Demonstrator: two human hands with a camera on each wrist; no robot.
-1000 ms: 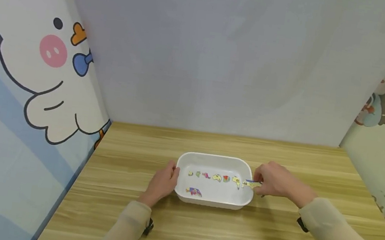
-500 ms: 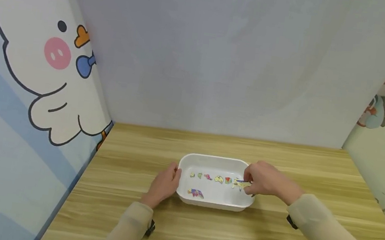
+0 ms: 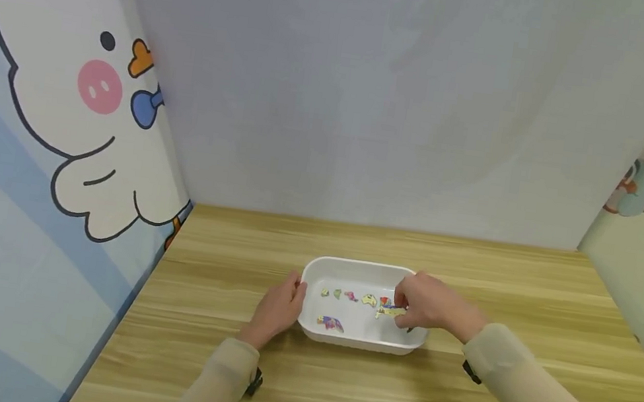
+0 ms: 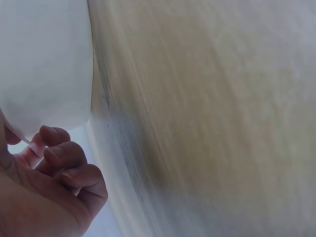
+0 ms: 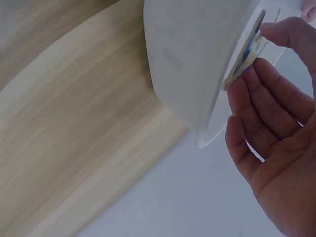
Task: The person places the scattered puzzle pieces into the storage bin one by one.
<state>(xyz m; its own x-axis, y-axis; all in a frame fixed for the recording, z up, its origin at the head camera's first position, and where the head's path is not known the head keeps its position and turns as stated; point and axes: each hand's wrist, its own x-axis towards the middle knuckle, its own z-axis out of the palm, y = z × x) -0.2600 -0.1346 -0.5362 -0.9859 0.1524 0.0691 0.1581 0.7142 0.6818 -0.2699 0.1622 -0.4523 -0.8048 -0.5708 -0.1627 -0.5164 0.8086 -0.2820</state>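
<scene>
A white rectangular tray (image 3: pixel 353 342) stands on the table. My left hand (image 3: pixel 279 307) holds its left end, thumb and fingers at the rim, the other fingers curled in the left wrist view. Over the tray's right part, my right hand (image 3: pixel 433 304) pinches a thin flat yellow and blue cutout (image 3: pixel 388 312) between thumb and fingers. Part of that cutout is hidden by the hand. It overlaps the right end of a row of small cutouts, among them a green one (image 3: pixel 337 293), a pink one (image 3: pixel 351 296) and a yellow one (image 3: pixel 369 300).
A larger purple and pink cutout (image 3: pixel 330 324) lies at the tray's front left. The wood-grain table (image 3: pixel 332 399) reaches back to a plain grey wall (image 3: pixel 370 112). Walls printed with cartoon figures (image 3: pixel 138 156) stand on both sides.
My right hand has carried the yellow and blue cutout leftward, from the tray's right rim to over its inside. The left hand keeps its hold on the tray's left end.
</scene>
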